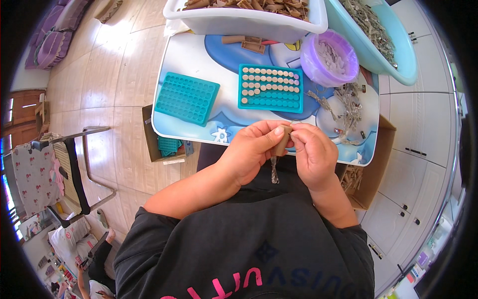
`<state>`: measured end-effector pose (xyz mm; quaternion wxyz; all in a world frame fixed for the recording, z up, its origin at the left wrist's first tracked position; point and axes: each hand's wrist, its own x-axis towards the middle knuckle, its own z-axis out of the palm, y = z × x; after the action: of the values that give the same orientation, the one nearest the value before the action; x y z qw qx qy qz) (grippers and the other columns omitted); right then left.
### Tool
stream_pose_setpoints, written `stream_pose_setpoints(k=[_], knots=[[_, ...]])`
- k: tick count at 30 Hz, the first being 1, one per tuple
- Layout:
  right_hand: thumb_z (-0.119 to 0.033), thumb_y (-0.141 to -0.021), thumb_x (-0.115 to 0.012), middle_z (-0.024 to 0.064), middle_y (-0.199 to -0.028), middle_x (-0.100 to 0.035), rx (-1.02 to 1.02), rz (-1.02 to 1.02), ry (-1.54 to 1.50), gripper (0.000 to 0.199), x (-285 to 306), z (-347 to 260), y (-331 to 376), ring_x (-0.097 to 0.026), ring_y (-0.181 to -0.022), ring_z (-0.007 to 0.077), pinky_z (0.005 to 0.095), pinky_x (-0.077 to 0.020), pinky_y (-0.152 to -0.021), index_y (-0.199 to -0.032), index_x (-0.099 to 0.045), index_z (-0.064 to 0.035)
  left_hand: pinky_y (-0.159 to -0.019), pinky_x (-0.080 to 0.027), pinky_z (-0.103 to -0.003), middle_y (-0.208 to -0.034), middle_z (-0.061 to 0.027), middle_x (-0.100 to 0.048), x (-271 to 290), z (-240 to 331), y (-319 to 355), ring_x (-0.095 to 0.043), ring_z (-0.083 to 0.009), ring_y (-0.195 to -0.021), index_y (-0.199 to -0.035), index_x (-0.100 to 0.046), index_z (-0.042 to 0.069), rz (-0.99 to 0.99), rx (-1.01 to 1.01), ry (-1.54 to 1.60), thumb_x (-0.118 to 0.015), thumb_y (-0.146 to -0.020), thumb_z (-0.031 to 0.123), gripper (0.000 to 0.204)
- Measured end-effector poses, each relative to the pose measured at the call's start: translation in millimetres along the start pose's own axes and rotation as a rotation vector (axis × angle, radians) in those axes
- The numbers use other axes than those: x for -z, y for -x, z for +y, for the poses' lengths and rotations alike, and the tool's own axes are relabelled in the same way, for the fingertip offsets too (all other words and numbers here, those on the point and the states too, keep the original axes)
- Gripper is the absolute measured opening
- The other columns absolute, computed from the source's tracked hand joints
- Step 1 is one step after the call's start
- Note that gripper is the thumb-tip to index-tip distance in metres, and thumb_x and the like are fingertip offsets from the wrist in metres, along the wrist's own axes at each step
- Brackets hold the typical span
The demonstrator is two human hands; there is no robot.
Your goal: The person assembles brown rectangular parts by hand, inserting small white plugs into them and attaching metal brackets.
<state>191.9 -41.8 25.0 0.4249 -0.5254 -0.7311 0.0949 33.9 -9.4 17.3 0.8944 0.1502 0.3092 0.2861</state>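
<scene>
Close to my body, just past the table's front edge, my left hand (254,147) grips a short brown tube (282,142), its thumb on the upper end. My right hand (315,153) pinches at that same end, and the fingertips hide exactly what they hold there. A thin strand shows above the fingers. From the tube's lower end hangs a bundle of grey wires (274,173). Beyond my hands lies a teal tray (271,107), partly filled with rows of round cream pieces and a few pale purple ones.
An unfilled teal tray (186,98) lies to the left. Loose grey wire bundles (351,110) lie right, below a purple tub (329,74). Brown tubes fill a white bin (244,25); more wires fill a light-blue basin (406,55). Cardboard boxes (381,159) flank the table.
</scene>
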Motion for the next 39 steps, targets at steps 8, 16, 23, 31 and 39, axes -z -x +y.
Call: stream_pose_setpoints(k=[8, 16, 23, 31, 39], knots=[[-0.013, -0.079, -0.066, 0.0124, -0.081, -0.063, -0.182, 0.019, -0.046, 0.015, -3.5, 9.3, 6.8, -0.061, -0.068, 0.0284, 0.0336, -0.049, -0.058, -0.083, -0.058, -0.0013, -0.075, -0.049, -0.025, -0.096, -0.005, -0.061, -3.3, 4.2, -1.7, -0.057, -0.0097, -0.08, -0.112, -0.055, 0.004, 0.112, -0.031, -0.043, -0.053, -0.092, 0.018, 0.024], [-0.031, -0.072, -0.069, 0.0055, -0.058, -0.049, -0.043, -0.25, 0.242, 0.033, 5.1, -9.1, 3.5, -0.052, -0.05, 0.0243, 0.0357, -0.0381, -0.045, -0.062, -0.047, -0.0091, -0.071, -0.051, -0.026, -0.095, -0.0046, -0.059, 0.4, 1.8, -0.5, -0.058, -0.0107, -0.081, -0.106, -0.055, 0.004, 0.156, -0.084, -0.08, -0.058, -0.09, 0.015, 0.019], [-0.029, -0.076, -0.064, 0.0062, -0.054, -0.047, -0.002, -0.253, 0.219, 0.032, 5.0, -6.5, 4.8, -0.05, -0.049, 0.0251, 0.0354, -0.0368, -0.044, -0.058, -0.046, -0.0088, -0.068, -0.05, -0.025, -0.089, -0.0031, -0.059, 0.7, 1.3, 0.6, -0.059, -0.0118, -0.077, -0.1, -0.055, 0.004, 0.132, -0.091, -0.142, -0.061, -0.087, 0.017, 0.019], [-0.023, -0.079, -0.059, 0.011, -0.055, -0.047, -0.177, -0.22, -0.103, 0.031, -4.5, 8.6, 20.8, -0.047, -0.049, 0.0297, 0.0378, -0.0354, -0.046, -0.058, -0.046, -0.0037, -0.066, -0.049, -0.024, -0.083, -0.0051, -0.06, -3.1, -0.1, -1.8, -0.058, -0.011, -0.072, -0.096, -0.053, 0.002, 0.171, -0.093, -0.195, -0.062, -0.087, 0.018, 0.021], [-0.029, -0.09, -0.049, 0.0016, -0.067, -0.053, -0.556, 0.341, -0.165, 0.029, 91.8, 45.2, 71.2, -0.048, -0.059, 0.0104, 0.0269, -0.0394, -0.054, -0.08, -0.057, -0.0028, -0.068, -0.046, -0.026, -0.087, -0.0066, -0.061, 12.6, 84.7, -27.9, -0.056, -0.0143, -0.074, -0.104, -0.06, 0.003, 0.352, -0.948, -1.386, -0.057, -0.087, 0.007, 0.019]])
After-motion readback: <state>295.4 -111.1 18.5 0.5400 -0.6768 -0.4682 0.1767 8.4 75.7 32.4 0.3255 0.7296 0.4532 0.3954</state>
